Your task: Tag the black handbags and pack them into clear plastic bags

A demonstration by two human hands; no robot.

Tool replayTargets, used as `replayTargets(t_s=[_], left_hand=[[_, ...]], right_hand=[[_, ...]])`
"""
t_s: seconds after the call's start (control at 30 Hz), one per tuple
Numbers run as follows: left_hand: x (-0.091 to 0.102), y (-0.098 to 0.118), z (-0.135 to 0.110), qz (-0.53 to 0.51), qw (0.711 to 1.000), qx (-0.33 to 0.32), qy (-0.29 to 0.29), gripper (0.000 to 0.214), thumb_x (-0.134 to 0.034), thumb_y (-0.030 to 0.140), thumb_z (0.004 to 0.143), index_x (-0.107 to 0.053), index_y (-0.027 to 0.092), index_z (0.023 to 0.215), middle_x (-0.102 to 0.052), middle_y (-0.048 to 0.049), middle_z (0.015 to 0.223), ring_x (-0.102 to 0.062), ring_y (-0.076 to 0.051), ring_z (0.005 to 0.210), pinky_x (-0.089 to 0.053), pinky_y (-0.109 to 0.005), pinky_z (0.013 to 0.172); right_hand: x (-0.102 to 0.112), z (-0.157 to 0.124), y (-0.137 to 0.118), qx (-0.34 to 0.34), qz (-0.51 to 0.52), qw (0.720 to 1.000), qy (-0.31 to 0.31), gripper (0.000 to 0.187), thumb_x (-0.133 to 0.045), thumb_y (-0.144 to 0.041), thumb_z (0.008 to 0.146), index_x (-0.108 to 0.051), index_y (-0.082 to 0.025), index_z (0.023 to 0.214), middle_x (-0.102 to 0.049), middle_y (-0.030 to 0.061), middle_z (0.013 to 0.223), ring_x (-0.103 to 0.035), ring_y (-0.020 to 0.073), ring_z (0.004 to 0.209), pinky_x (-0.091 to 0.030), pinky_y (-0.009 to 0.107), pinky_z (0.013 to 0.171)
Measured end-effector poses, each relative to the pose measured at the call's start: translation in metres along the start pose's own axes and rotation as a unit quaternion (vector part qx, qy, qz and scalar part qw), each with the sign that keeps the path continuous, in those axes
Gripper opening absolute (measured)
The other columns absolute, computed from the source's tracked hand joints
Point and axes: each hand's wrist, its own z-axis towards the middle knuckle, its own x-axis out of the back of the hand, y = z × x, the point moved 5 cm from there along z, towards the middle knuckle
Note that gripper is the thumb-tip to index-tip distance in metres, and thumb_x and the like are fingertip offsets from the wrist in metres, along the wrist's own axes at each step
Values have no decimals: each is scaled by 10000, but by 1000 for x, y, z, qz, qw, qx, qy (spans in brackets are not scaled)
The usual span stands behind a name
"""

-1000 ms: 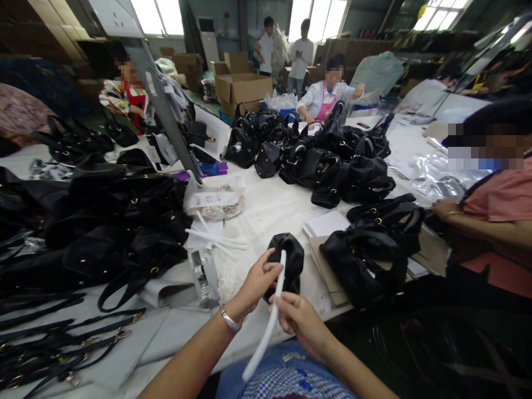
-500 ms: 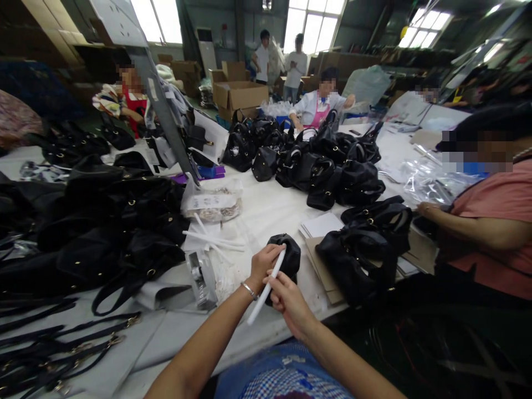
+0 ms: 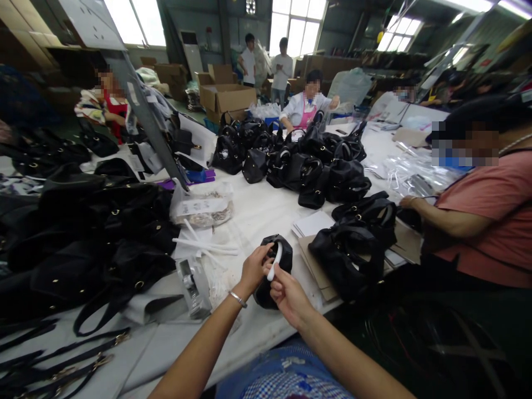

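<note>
A small black handbag (image 3: 286,257) stands on the white table right in front of me. A white flexible tube (image 3: 277,258) curves along its near side, following the line of the handle. My right hand (image 3: 287,292) is closed, pinching the lower end of the tube between thumb and fingertips. At the bag's upper left, my left hand (image 3: 254,271) has its fingers closed on the bag beside the tube's upper part; the exact grip is partly hidden. Several loose white tubes (image 3: 208,245) lie to the left of my hands.
Black bags (image 3: 100,221) are heaped at left, with straps (image 3: 78,354) nearer me. A plastic bag of small parts (image 3: 201,206) and a tape dispenser (image 3: 192,285) lie close by. More bags (image 3: 353,255) rest on cardboard at right, beside a co-worker (image 3: 482,221). Other people stand or sit beyond.
Much less of the white tube shows below my right hand, and it now curves against the bag. My right hand grips its lower end. The view has shifted slightly right.
</note>
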Motion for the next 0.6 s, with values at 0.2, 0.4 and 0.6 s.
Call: replayTargets(t_s=[0.2, 0.4, 0.6], left_hand=[[9, 10, 2, -240, 963, 118, -39, 342, -502, 331, 894, -640, 180, 1168, -699, -84, 1018, -642, -195, 903, -501, -311, 816], [12, 22, 13, -278, 928, 214, -123, 442, -676, 434, 782, -674, 137, 1110, -729, -83, 892, -612, -145, 659, -424, -218, 532], [5, 9, 17, -311, 923, 217, -64, 390, -779, 345, 696, -710, 127, 1012, -742, -90, 920, -655, -188, 839, -477, -238, 702]], right_hand=[[1, 18, -6, 9, -23, 1000, 17, 310, -801, -342, 724, -698, -119, 913, -686, 65, 901, -418, -16, 471, -358, 72, 389], [5, 14, -8, 40, -240, 970, 10, 349, -718, -464, 759, -679, -121, 813, -673, 49, 772, -534, 48, 492, -422, 133, 420], [42, -9, -46, 246, -471, 843, 81, 324, -602, -472, 841, -630, -168, 949, -678, 46, 804, -568, 113, 538, -468, 230, 517]])
